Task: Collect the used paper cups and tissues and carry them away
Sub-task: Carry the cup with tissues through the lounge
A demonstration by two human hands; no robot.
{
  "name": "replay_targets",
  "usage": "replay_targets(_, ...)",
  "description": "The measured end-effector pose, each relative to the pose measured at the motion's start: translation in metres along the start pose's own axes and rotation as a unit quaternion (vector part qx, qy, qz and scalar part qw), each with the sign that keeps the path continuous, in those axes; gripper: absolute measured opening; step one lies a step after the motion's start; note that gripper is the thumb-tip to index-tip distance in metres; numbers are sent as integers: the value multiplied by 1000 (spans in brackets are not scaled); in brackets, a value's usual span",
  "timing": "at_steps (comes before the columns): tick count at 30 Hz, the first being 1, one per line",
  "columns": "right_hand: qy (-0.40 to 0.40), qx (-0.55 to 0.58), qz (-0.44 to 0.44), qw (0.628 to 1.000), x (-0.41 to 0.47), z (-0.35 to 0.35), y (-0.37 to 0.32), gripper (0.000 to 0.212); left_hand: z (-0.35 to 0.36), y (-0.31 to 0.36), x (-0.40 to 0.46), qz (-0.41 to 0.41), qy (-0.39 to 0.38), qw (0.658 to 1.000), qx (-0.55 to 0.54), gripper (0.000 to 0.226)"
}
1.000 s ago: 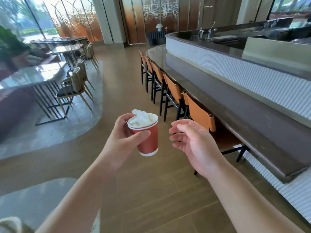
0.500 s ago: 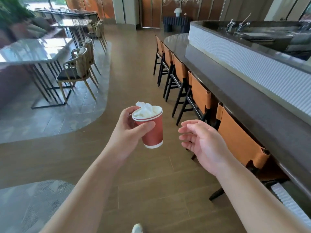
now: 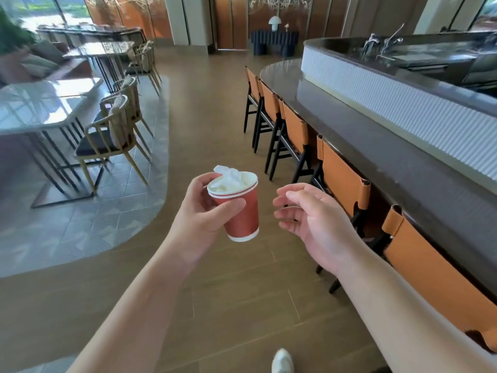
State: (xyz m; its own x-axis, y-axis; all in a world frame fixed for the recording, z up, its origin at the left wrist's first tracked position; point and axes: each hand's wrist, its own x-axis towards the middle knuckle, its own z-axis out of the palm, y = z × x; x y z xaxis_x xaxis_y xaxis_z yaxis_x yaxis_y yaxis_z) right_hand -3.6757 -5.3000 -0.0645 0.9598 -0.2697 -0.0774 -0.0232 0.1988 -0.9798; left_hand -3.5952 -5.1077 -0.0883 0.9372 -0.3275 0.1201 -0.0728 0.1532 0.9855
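**Cups in hand, out on the open floor**

We are over the brown wood-plank floor [image 3: 220,278] and our left hand [image 3: 200,220] is wrapped round the red paper cups with white rims [image 3: 238,208], thumb across the front, fingers curled behind. Two rims show one just above the other, so we read it as a nested stack, held upright with a slight tilt at chest height, above the planks. Crumpled white tissue [image 3: 228,177] fills the top cup and pokes up past the rim on the far side.

Our right hand [image 3: 316,223] floats just beside the cups, not touching them: palm turned inward, fingers loosely bent and a little apart, gripping nothing.

To our right runs the long dark bar counter with its ribbed white front [image 3: 403,154], and tucked against it a row of tan leather-backed stools on black legs [image 3: 341,179]. On our left, a pale glossy dining table [image 3: 40,109] with slatted wooden armchairs [image 3: 113,135] stands on grey patterned tiles. At the bottom edge, the toe of a white shoe [image 3: 281,362] shows.
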Motion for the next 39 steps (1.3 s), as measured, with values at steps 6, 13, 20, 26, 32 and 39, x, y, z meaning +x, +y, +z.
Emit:
replay_targets(6,16,40,20,999,129,-11,12,21,-7,-24,118,-6,-8,999,51,66)
replay_targets(13,0,85,25,996,312,-25,-9,23,-1,-33,294,-7,18,996,87,59)
replay_targets(20,-33,59,6,998,457,-28,-52,22,-4,-25,436,5,33,995,90,68)
replay_targets(26,-50,47,12,998,551,-17,-52,20,-26,-35,534,18,53,995,85,68)
replay_targets(32,-64,-5,12,998,668,19,-39,20,-64,-68,645,8,58,997,47,75)
replay_targets(39,-23,-30,-17,999,842,70,-66,21,-121,-76,832,31,22,999,27,70)
